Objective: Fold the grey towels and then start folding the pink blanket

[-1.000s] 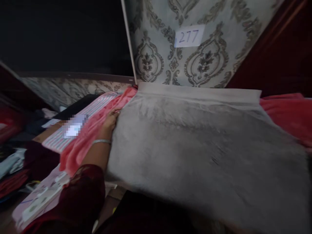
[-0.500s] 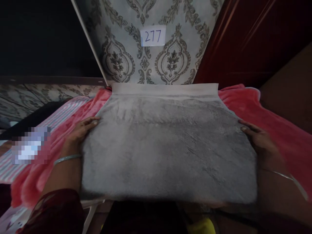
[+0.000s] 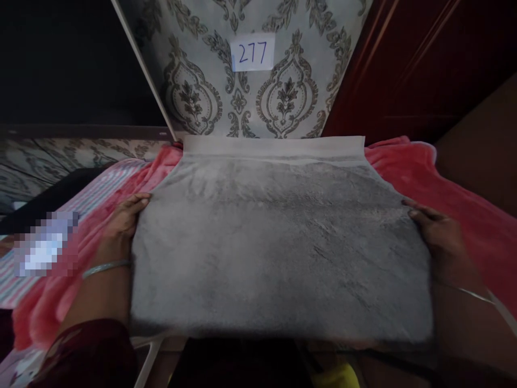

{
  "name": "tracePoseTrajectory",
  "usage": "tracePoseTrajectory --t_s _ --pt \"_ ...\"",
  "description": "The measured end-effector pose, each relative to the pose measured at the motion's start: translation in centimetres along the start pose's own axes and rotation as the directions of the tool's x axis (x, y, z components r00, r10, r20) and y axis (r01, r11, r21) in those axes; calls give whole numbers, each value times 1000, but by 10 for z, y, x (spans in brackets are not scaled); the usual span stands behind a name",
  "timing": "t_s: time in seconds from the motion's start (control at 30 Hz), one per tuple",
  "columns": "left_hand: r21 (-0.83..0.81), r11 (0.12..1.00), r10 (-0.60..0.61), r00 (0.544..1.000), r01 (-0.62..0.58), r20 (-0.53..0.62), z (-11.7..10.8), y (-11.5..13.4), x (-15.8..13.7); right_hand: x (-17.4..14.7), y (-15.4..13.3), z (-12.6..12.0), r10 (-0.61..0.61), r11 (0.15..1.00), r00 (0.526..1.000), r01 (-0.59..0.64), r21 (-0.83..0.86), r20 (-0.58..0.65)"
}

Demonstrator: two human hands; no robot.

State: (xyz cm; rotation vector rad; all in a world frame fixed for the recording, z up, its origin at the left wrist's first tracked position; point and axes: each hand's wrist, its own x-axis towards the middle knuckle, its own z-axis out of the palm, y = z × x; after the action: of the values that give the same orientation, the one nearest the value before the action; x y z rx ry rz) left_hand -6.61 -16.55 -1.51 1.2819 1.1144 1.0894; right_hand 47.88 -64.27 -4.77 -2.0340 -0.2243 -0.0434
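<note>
Fingers (image 3: 139,202) of the left hand (image 3: 124,218), left of centre in the frame, are closed on the side edge of a grey cloth (image 3: 278,248); those of the right hand (image 3: 442,234), right of centre, grip the opposite edge at nearly the same height. Cloth: spread across the middle of the frame, with a pale strip (image 3: 274,145) along its far edge, near the foot of a patterned wall (image 3: 239,105); what bears it underneath is hidden. Shallow creases mark its right half. Pink fabric (image 3: 95,226) lies at left, red fabric (image 3: 487,231) at right; whether these are one piece cannot be told. For good handling, both hands should draw outward with equal, gentle tension, so that the creases flatten and the pale strip lies straight; a harder pull on one side would likely skew the cloth.
</note>
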Motion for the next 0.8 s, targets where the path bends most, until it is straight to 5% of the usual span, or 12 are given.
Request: tracePoseTrajectory --t_s 0.23,0.43,0.63,0.8 --pt "274 961 -41 976 -21 216 -6 11 -15 -4 -9 4 -11 995 1000 8 -103 -30" --pt "516 846 20 975 -135 222 -6 10 -12 2 -3 3 -24 983 1000 20 -180 -19" --pt "514 846 78 986 -145 150 -3 10 -17 3 4 3 -64 978 994 44 -205 -91" --pt "293 944 129 987 -152 97 -11 7 -15 1 12 -2 -56 996 983 43 -75 -172"
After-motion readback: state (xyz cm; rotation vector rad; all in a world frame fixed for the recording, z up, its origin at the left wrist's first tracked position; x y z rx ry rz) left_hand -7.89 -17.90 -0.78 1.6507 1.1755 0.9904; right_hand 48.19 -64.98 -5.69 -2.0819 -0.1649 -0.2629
